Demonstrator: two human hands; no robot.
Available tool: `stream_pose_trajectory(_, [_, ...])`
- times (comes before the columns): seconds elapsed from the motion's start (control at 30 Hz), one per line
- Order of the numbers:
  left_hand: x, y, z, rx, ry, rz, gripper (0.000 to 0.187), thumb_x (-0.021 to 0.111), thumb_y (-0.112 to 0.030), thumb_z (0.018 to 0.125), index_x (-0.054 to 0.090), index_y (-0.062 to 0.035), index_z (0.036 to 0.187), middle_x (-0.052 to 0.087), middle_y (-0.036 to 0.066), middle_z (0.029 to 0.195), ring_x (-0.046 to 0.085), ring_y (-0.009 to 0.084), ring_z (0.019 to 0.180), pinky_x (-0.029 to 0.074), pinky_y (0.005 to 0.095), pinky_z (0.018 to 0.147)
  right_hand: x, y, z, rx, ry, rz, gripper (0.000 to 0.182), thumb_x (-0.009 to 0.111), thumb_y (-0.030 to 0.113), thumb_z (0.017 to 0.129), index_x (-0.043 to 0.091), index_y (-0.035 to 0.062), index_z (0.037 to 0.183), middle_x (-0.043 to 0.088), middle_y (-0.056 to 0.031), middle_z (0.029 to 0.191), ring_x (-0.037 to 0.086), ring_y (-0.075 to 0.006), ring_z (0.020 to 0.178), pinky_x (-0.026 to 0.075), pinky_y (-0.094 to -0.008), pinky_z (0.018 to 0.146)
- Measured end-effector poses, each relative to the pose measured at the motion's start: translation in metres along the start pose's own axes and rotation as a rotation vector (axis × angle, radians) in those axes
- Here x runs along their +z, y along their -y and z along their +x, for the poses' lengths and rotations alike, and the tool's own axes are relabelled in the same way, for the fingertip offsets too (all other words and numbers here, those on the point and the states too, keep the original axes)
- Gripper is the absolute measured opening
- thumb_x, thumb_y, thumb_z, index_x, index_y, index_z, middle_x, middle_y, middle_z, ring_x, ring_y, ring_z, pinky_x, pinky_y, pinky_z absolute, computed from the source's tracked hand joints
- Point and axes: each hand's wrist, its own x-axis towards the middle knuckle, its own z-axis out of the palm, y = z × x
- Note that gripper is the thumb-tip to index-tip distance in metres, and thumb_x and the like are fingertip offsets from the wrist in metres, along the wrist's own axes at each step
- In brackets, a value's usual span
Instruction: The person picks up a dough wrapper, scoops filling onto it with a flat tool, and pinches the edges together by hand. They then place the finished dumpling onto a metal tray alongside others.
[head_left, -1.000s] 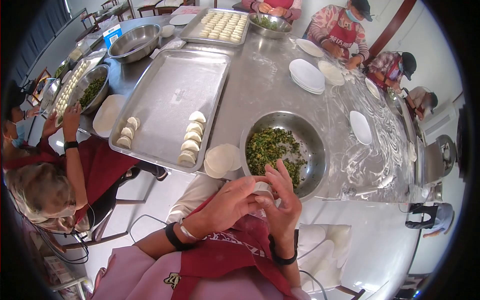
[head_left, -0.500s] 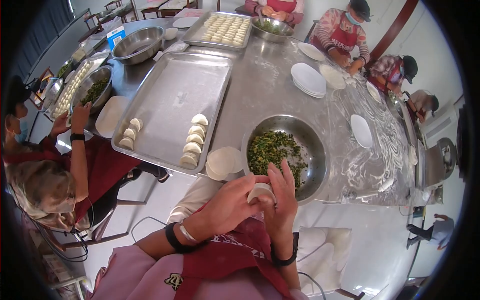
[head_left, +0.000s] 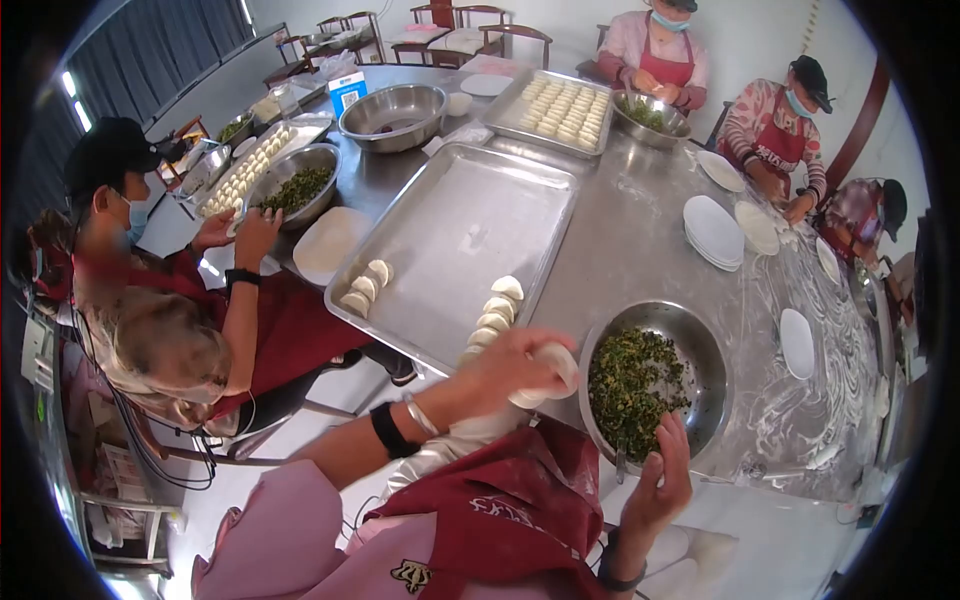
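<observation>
My left hand (head_left: 510,372), partly blurred, holds a white dumpling (head_left: 556,368) between its fingers, just past the near edge of a metal tray (head_left: 475,225). Dumplings stand in two short rows on that tray, at its left and right sides. Near the lower rim of a steel bowl (head_left: 710,400) with chopped green filling (head_left: 635,375), my right hand (head_left: 660,480) has its fingers up and apart, holding nothing. A spoon handle leans at the bowl's near rim. Round wrappers lie partly hidden behind my left hand.
At the left a co-worker (head_left: 150,290) handles filling by another bowl (head_left: 300,180). Further back are a full dumpling tray (head_left: 555,110), an empty steel bowl (head_left: 393,118) and other workers. Stacked white plates (head_left: 713,232) and floured metal lie to the right.
My hands have parted. The left moved toward the tray with the dumpling; the right opened away from it, down and right. The view has shifted, so the table appears further right and lower.
</observation>
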Motion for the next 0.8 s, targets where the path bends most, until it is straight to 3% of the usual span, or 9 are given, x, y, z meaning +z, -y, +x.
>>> stream_pose_trajectory(0.17, [-0.081,-0.041,0.063,0.082,-0.186,0.488,0.037,0.066,0.003,0.080,0.066,0.0023,0.118,0.070,0.009,0.096,0.066,0.0154,0.086,0.054,0.0267,0.079,-0.015,-0.005,-0.007,0.177,-0.094,0.067,0.025,0.057,0.013,0.099,0.068,-0.0057,0.111,0.069,-0.0207,0.119,0.065,-0.0354,0.115,0.050,-0.0441,0.100])
stream_pose_trajectory(0.37, [-0.145,-0.012,0.139,0.187,-0.358,0.763,0.034,0.063,0.007,0.078,0.072,0.0000,0.110,0.068,0.004,0.090,0.060,0.0124,0.076,0.050,0.0268,0.070,-0.027,-0.003,-0.010,0.242,-0.114,0.018,0.020,0.060,0.002,0.093,0.069,-0.0043,0.110,0.071,-0.0202,0.116,0.068,-0.0329,0.111,0.051,-0.0417,0.098])
stream_pose_trajectory(0.47, [-0.149,-0.001,0.153,0.121,-0.425,0.865,0.033,0.062,0.005,0.079,0.074,-0.0022,0.109,0.068,0.003,0.086,0.060,0.0116,0.075,0.050,0.0265,0.068,-0.032,-0.009,-0.016,0.283,-0.137,0.004,0.019,0.060,0.002,0.092,0.069,-0.0044,0.108,0.071,-0.0203,0.114,0.068,-0.0332,0.110,0.051,-0.0415,0.098])
stream_pose_trajectory(0.57, [-0.168,0.023,0.166,0.168,-0.420,0.986,0.031,0.062,0.004,0.079,0.075,-0.0035,0.106,0.071,0.006,0.086,0.064,0.0138,0.077,0.052,0.0274,0.070,-0.037,-0.014,-0.024,0.330,-0.121,-0.042,0.021,0.055,-0.001,0.093,0.069,-0.0075,0.108,0.071,-0.0198,0.114,0.069,-0.0269,0.105,0.053,-0.0365,0.095])
stream_pose_trajectory(0.8, [-0.168,0.044,0.161,0.192,-0.448,1.111,0.029,0.061,-0.001,0.079,0.075,-0.0028,0.104,0.075,0.012,0.093,0.070,0.0193,0.085,0.054,0.0296,0.079,-0.034,-0.019,-0.027,0.390,-0.129,-0.016,0.020,0.057,0.001,0.092,0.070,-0.0053,0.105,0.072,-0.0199,0.112,0.070,-0.0287,0.104,0.053,-0.0375,0.094])
